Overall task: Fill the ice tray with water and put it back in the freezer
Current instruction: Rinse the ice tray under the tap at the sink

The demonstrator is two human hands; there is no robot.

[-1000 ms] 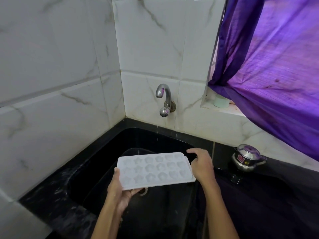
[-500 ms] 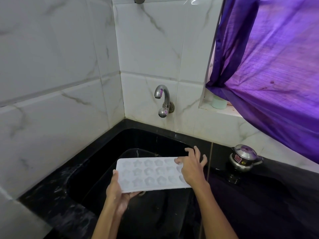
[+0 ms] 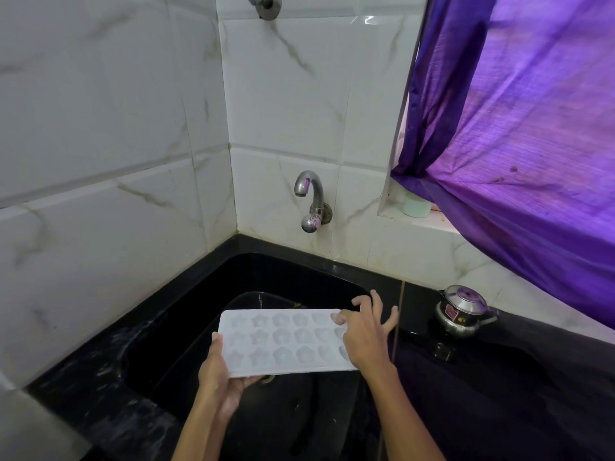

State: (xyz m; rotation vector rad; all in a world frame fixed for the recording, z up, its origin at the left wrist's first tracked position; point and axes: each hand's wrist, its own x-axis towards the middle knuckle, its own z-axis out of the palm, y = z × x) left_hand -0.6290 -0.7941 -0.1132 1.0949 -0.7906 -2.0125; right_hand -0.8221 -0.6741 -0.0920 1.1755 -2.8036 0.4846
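We count one white plastic ice tray (image 3: 283, 341) with star-shaped moulds — three rows of them, the right end hidden — held level over one black sink (image 3: 186, 294), below and nearer than one curved chrome tap (image 3: 311, 197). Our left hand (image 3: 221, 377) cradles the tray's near-left corner, thumb on top, grip curled round the edge. Our right hand (image 3: 366, 337) lies on the tray's right end, fingers spread and straight. One small steel kettle (image 3: 464, 311) stands on the black worktop (image 3: 519, 377) to the right, under one purple curtain (image 3: 532, 128).
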